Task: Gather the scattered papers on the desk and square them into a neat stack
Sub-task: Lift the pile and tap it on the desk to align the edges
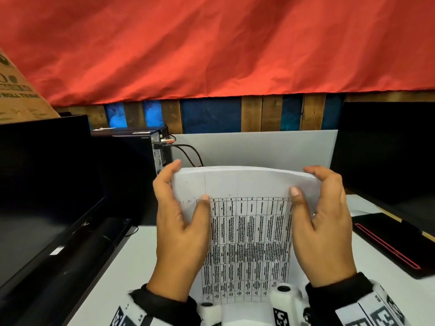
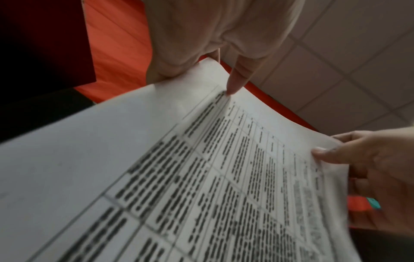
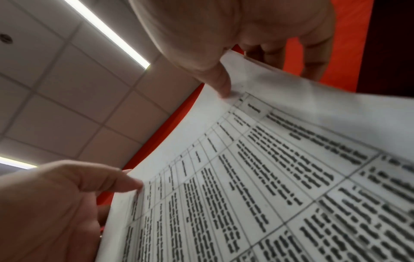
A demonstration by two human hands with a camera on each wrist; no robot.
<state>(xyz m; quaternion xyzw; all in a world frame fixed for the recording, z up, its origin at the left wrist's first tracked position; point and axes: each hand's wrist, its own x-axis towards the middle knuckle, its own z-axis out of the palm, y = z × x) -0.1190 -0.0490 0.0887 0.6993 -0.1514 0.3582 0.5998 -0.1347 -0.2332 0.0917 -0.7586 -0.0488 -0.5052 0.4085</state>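
1. White printed paper, a sheaf of sheets with a black table of text (image 1: 247, 231), stands on edge between both hands in the head view, raised over the pale grey desk top (image 1: 131, 267). The left hand (image 1: 181, 231) clasps the sheaf's left edge, thumb on the front and fingers behind; the right hand (image 1: 322, 227) mirrors it on the right edge. The sheaf's top edge bows back and shows several layers, so it looks gathered but, I judge, not yet squared.

2. Another white sheet (image 1: 360, 205) appears to lie on the desk to the right of the sheaf, by a black flat case with a red line (image 1: 390, 243); it may still need collecting.

3. From the left wrist view, the left hand's thumb (image 2: 235, 81) presses the sheaf's front near its top corner, and the right hand (image 2: 369, 168) pinches the far edge. Loosening both grips slightly should let the sheets slide level.

4. From the right wrist view, the right hand's thumb (image 3: 219, 83) sits on the front close to the sheaf's edge, and the left hand (image 3: 56, 203) holds the opposite side, thumb forward. The sheaf's lower edge is hidden in every view, so I cannot tell whether it touches the desk.

5. To do this step well, I would tap the bottom edge on the desk, keep the palms flat against the sheaf's sides, then turn it and tap a side edge.
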